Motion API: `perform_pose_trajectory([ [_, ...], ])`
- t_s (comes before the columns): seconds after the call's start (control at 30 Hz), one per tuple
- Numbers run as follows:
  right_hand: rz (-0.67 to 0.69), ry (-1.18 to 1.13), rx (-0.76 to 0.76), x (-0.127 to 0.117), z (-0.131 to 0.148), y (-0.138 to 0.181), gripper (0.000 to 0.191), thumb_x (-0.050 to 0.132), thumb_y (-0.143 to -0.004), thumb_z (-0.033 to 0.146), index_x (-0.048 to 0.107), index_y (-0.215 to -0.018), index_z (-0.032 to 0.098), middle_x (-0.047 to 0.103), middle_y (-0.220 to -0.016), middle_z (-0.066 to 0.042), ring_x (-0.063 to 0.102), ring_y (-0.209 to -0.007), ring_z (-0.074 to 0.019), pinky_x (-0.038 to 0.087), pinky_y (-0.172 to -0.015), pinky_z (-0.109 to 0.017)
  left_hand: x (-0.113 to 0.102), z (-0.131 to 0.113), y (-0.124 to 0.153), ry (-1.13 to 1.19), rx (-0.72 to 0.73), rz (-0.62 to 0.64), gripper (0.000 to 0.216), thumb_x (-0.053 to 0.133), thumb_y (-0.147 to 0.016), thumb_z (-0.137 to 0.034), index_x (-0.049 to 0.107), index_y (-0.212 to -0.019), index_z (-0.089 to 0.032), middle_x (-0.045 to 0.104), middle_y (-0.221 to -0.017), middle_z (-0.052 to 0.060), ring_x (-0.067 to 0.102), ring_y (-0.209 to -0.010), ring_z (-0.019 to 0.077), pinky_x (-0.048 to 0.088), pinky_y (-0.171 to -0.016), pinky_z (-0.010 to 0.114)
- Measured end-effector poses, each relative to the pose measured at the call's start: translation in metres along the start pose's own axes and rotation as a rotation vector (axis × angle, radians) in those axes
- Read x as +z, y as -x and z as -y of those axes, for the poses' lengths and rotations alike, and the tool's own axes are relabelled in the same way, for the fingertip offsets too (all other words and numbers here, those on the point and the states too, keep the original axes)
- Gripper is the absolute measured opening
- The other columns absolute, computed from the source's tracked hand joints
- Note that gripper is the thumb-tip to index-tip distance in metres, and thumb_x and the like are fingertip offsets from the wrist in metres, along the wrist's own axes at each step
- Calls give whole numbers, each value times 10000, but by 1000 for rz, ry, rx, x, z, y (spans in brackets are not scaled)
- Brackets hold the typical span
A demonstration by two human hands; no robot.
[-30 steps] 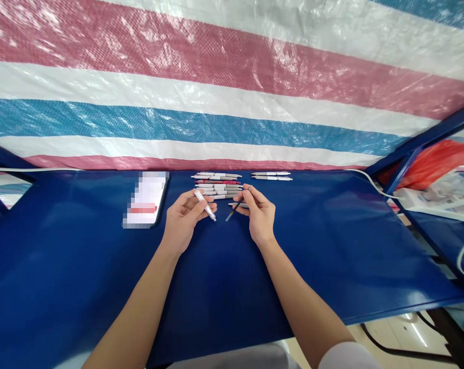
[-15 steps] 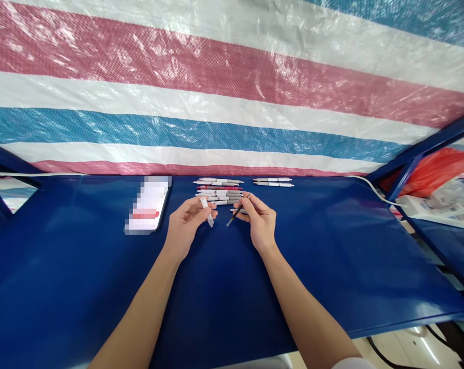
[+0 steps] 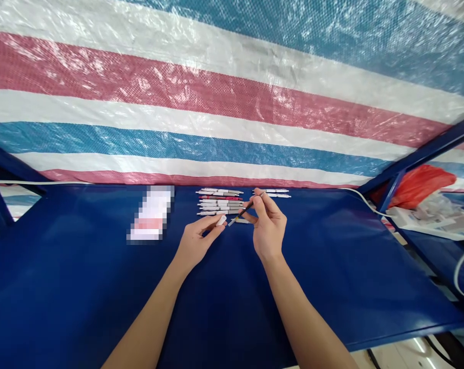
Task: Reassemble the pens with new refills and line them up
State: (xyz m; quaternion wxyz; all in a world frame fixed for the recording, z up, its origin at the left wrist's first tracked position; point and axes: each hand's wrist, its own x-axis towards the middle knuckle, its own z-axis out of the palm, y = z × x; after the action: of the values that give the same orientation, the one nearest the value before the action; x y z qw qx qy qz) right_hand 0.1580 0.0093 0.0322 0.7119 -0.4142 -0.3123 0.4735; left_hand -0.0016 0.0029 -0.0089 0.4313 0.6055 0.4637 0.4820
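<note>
My left hand (image 3: 197, 240) pinches a short white pen barrel (image 3: 222, 220) between thumb and fingers; most of the barrel is hidden by the hand. Opposite it, my right hand (image 3: 269, 225) grips a dark pen refill (image 3: 243, 211) near its upper end. The refill slants down to the left, its pale end close to the barrel but seemingly apart from it. Behind the two hands several white and grey pens (image 3: 219, 208) lie in a stacked row, with a red pen (image 3: 220, 198) among them. Partly behind the refill lies another pale pen piece (image 3: 240, 221).
More white pens (image 3: 277, 195) lie behind my right hand. A phone (image 3: 151, 212), blurred out, rests at the left of the blue table (image 3: 101, 287). A striped tarp (image 3: 216, 102) hangs along the back. At the right are a red plastic bag (image 3: 420, 187) and a white cable (image 3: 364, 200).
My left hand has moved right and turned the barrel, so its end faces the refill. My right hand has shifted slightly right with the refill. The camera view has tilted up a little.
</note>
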Motion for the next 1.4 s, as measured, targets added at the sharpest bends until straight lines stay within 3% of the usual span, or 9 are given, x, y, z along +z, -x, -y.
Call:
perform_pose_trajectory([
  [0.23,23,20,-35,9,-4,-8,289,724,-790,384,737,-1039,237,678,-777,15,668,-742,-119,623,-660,-272,-2,-1,1,-62,32,53,259,690,-828,-300,766,-1060,-215,778,-965,27,734,-908,212,590,-874,304],
  [0.6,126,201,146,-3,-19,-7,302,817,-681,386,796,-934,221,768,-885,-5,702,-763,-150,633,-764,-314,0,0,0,-64,-80,12,316,700,-812,-331,755,-1097,-206,781,-982,22,738,-943,238,598,-873,316],
  [0.77,194,283,78,-3,-24,-4,214,794,-717,381,801,-868,230,781,-974,-15,725,-875,-184,613,-821,-304,0,3,1,-79,-71,-21,319,692,-814,-338,755,-1100,-209,780,-986,20,749,-874,222,591,-894,324],
  [0.93,175,302,49,-1,-25,0,216,775,-732,399,791,-854,222,782,-974,-26,730,-884,-196,621,-799,-306,1,5,2,-132,-33,-69,324,684,-817,-350,757,-1093,-196,777,-1001,35,749,-869,229,587,-901,343],
  [1.1,178,415,25,-1,-25,-1,301,738,-759,437,784,-951,210,777,-1027,-37,730,-927,-218,630,-755,-301,0,6,1,-156,-21,-90,331,675,-822,-370,758,-1090,-194,773,-1024,44,745,-888,239,585,-905,356],
  [1.27,299,585,13,-12,-15,-8,411,693,-802,479,742,-1110,212,775,-1049,-41,731,-972,-246,635,-743,-328,-1,5,2,-124,-47,-84,359,675,-829,-390,745,-1119,-190,779,-988,44,748,-874,239,589,-903,360],
  [1.33,377,718,-72,-21,-11,-11,380,630,-862,466,725,-1149,234,768,-1081,-39,731,-984,-237,624,-781,-337,-2,6,3,-107,-59,-95,365,685,-827,-401,743,-1120,-191,781,-975,45,749,-867,238,592,-900,359],
  [1.4,468,935,-270,-31,-9,-15,314,586,-905,416,725,-1143,267,765,-1092,-30,730,-982,-222,598,-839,-343,-4,7,3,-88,-70,-113,375,696,-822,-420,744,-1116,-193,782,-967,49,751,-854,239,601,-884,358],
])
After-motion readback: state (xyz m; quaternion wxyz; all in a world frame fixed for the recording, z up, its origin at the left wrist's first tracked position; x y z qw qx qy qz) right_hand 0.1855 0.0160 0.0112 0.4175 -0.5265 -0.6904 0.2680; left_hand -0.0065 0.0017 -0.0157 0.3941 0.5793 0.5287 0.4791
